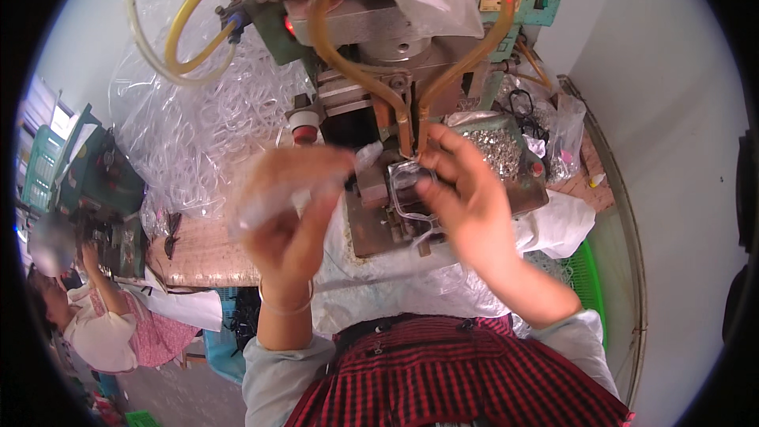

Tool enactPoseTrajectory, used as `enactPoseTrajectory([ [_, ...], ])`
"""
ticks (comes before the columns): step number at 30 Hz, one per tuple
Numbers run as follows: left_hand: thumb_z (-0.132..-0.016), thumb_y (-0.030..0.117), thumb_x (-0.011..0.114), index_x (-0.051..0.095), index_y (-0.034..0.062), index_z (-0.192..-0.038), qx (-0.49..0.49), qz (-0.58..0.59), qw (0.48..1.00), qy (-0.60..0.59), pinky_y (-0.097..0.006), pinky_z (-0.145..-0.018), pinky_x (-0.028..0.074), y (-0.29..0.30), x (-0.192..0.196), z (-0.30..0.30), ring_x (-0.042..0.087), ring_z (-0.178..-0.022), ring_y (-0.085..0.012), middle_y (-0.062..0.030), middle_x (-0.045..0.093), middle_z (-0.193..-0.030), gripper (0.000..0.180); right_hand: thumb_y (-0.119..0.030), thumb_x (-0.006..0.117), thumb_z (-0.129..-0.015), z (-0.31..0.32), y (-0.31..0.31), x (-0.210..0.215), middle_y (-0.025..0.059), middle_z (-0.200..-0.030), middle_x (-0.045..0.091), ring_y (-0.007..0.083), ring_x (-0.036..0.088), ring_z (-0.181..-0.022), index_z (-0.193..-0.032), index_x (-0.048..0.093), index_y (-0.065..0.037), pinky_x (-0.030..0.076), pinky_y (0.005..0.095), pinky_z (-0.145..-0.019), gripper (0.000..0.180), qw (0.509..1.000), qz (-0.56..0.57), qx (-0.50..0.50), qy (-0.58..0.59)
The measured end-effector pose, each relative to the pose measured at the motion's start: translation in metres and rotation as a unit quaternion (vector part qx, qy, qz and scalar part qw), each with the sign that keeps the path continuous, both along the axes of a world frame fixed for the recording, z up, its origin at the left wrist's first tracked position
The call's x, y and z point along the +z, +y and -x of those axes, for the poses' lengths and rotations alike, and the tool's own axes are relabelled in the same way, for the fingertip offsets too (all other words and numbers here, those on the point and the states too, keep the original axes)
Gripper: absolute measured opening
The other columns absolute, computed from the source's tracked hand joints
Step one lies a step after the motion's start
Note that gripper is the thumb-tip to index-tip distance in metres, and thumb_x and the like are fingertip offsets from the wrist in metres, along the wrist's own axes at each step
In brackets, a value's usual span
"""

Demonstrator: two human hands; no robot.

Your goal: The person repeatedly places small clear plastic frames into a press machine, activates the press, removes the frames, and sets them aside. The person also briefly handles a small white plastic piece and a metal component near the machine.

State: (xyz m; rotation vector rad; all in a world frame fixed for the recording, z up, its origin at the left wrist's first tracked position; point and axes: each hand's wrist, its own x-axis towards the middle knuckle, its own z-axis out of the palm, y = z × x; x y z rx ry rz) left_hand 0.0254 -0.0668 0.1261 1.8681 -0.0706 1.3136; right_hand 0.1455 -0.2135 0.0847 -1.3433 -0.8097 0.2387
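Observation:
My right hand (472, 202) pinches a clear plastic frame (401, 207) with rounded corners, thumb and fingers at its right side. It sits at the machine's work spot, just below two copper-coloured prongs (405, 138) that hang from the press (395, 51). To the left, my left hand (286, 209) is raised and blurred, its fingers curled over the thumb. Something whitish and translucent shows along its palm and fingertips; its kind is too smeared to make out. Beneath the frame lies the dark metal machine base (371, 241).
A large heap of clear plastic frames (209, 111) fills the left bench. Small shiny metal parts (494, 150) lie in a tray at right. Yellowish hoses (316, 20) loop before the press. A red button (304, 130) stands left. Another person (111, 316) works at a green machine, far left.

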Motion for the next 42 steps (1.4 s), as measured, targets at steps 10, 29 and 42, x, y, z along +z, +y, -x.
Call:
enactPoseTrajectory([
  [10, -0.07, 0.017, 0.08, 0.077, 0.0133, -0.099, 0.024, -0.33, 0.933, 0.142, -0.037, -0.083, 0.052, -0.03, -0.053, -0.01, 0.059, -0.081, -0.0192, 0.0025, 0.07, -0.103, 0.029, -0.003, 0.06, -0.092, -0.058, -0.076, -0.087, 0.0197, -0.094, 0.071, 0.0376, 0.068, -0.088, -0.11, 0.069, -0.003, 0.054, 0.0428, -0.08, 0.02, 0.918, 0.245, -0.139, -0.281],
  [29, -0.073, 0.011, 0.077, 0.076, 0.011, -0.101, -0.004, -0.265, 0.937, 0.229, -0.039, -0.088, 0.051, -0.036, -0.041, -0.01, 0.063, -0.084, -0.0224, -0.0026, 0.07, -0.102, 0.028, -0.012, 0.07, -0.08, -0.081, -0.056, -0.108, 0.0151, -0.087, 0.065, 0.0363, 0.064, -0.088, -0.086, 0.066, -0.005, 0.05, 0.0476, -0.077, 0.01, 0.803, 0.362, -0.28, -0.383],
  [42, -0.083, 0.005, 0.074, 0.075, 0.011, -0.096, 0.453, -0.164, 0.844, 0.236, -0.041, -0.099, 0.041, 0.09, -0.102, 0.1, 0.061, -0.107, -0.0321, -0.0114, 0.068, -0.116, 0.015, 0.003, 0.067, -0.086, -0.095, -0.049, -0.094, 0.0092, -0.092, 0.07, 0.0202, 0.067, -0.084, -0.095, 0.07, 0.0, 0.051, 0.0299, -0.082, 0.01, 0.941, 0.202, -0.238, -0.132],
])
